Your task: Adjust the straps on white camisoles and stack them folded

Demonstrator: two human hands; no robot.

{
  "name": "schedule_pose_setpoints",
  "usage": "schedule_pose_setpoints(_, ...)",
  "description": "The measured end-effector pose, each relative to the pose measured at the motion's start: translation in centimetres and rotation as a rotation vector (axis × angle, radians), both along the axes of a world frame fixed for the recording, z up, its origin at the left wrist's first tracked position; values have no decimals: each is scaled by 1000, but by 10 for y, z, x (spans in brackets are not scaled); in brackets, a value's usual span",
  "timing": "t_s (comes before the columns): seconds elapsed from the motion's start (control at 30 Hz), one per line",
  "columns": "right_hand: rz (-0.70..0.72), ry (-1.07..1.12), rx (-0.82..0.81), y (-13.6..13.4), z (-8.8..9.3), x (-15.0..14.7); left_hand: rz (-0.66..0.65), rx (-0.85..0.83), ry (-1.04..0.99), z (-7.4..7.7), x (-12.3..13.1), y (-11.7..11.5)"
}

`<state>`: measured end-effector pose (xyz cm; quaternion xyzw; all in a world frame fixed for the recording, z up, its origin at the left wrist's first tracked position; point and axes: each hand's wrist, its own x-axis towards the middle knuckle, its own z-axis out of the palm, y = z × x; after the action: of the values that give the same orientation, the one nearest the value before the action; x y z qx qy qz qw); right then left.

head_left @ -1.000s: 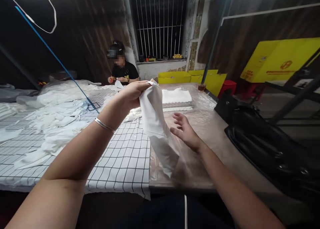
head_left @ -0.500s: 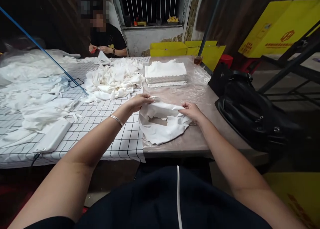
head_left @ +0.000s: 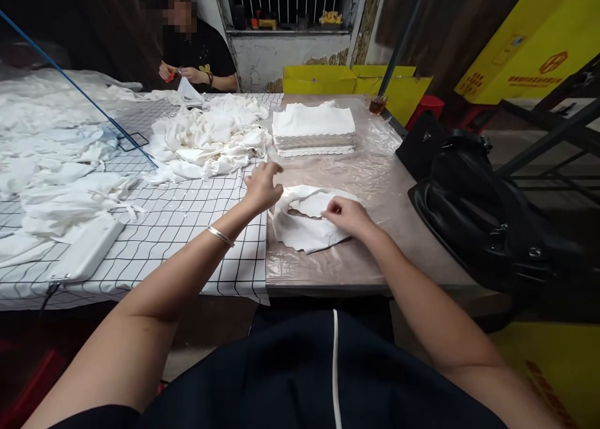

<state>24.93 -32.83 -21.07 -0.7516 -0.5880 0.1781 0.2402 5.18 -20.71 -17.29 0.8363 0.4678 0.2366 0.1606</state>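
Observation:
A white cloth garment [head_left: 312, 236] with an oval opening and a wavy edge lies in a loose ring on the plastic-covered part of the table. My left hand [head_left: 263, 186] is at the garment's far left edge, its fingers apart and curved, with nothing in them. On the right side, my right hand [head_left: 349, 216] is closed, thumb and fingertips pinched at the rim of the opening. Its fingertips partly hide the cloth there. Beyond the garment stands a neat stack of folded white pieces [head_left: 314, 121] with scalloped edges.
Crumpled white cloth pieces [head_left: 206, 138] heap up on the checked tablecloth [head_left: 234, 229]. A white power strip [head_left: 89, 254] lies at left. A black bag [head_left: 473, 210] sits on the right. A co-worker [head_left: 201, 54] holds something red across the table. A blue rod [head_left: 60, 69] slants in from the left.
My left hand has let go of the garment's far edge and opened. My right hand has moved from the far edge inward to the opening. The garment has settled flatter.

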Motion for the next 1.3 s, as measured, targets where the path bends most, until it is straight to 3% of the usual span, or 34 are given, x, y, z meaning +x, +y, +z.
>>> schedule_pose_setpoints(0.13, 45, 12, -214, -4, -2, -15, -170, -193, -57, -7, -11, -24)
schedule_pose_setpoints(0.3, 57, 553, -38, -17, 6, 5, -199, -386, -25, -34, -30, -55)
schedule_pose_setpoints(0.43, -40, 737, -29, -29, 17, 13, -244, -389, -69, -42, -23, -73)
schedule_pose_setpoints(0.57, 129, 871, -52, -30, 43, 6, -366, -342, -370, -15, 6, -64)
schedule_pose_setpoints(0.7, 282, 797, 25, -22, 83, 7, -696, -724, -420, 27, 32, -34)
schedule_pose_setpoints(0.83, 314, 685, -42, -12, 109, 25, -806, -870, -393, 59, 37, -17)
schedule_pose_setpoints(1.0, 348, 618, -242, -2, 121, 54, -626, -745, -535, 89, 26, -9)
schedule_pose_setpoints(1.17, 288, 659, -147, -1, 138, 76, -448, -687, -495, 109, 2, 10)
schedule_pose_setpoints(1.3, 210, 804, -33, -9, 144, 91, -449, -774, -297, 112, -17, 28)
